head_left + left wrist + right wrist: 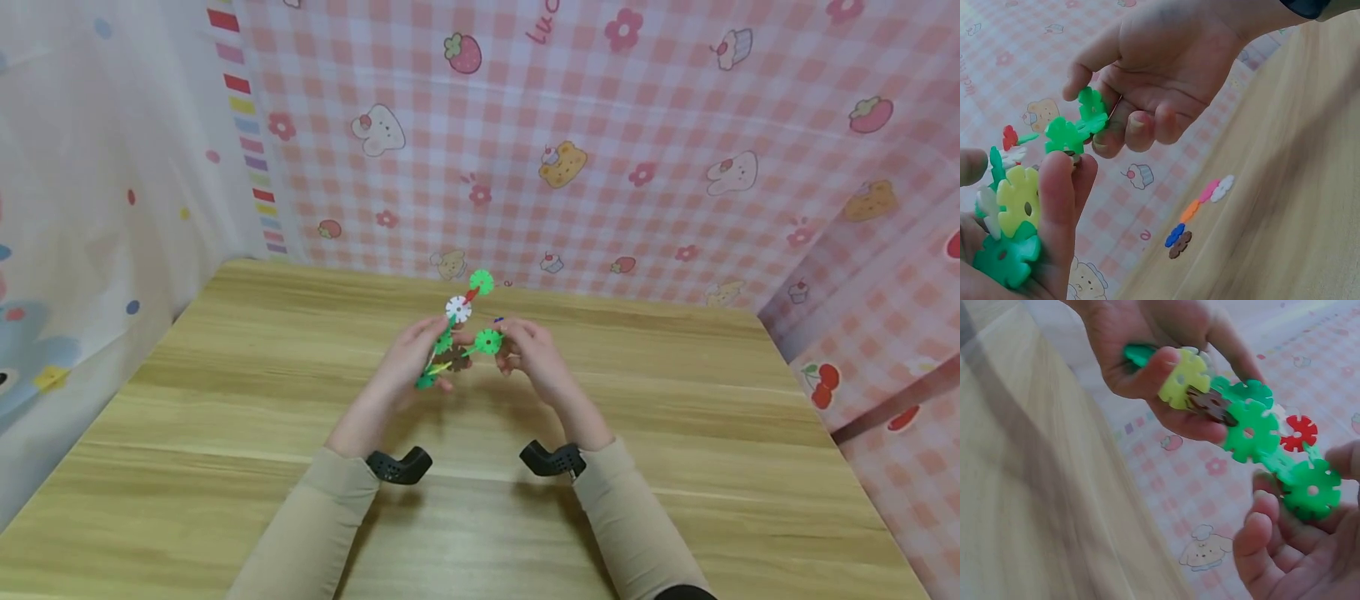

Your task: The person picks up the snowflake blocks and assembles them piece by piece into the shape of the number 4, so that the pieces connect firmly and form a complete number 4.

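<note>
My left hand (414, 350) holds a linked chain of notched plastic snowflake discs, its fingers curled about it. In the left wrist view a yellow disc (1015, 199) and a darker green disc (1010, 255) lie against that palm. A brown disc (1211, 403) sits by the left fingertips in the right wrist view. Beyond the hand rise a white disc (458, 309), a red disc (471, 295) and a green disc (482, 282). My right hand (536, 354) pinches the green snowflake disc (1316, 499) at the chain's other end, between thumb and fingers.
Several loose discs lie on the wooden table (675, 450): white (1222, 188), pink (1209, 190), orange (1190, 210), blue (1175, 235) and brown (1180, 244). The right hand mostly hides them in the head view. A pink checked cloth (495, 108) hangs behind the table.
</note>
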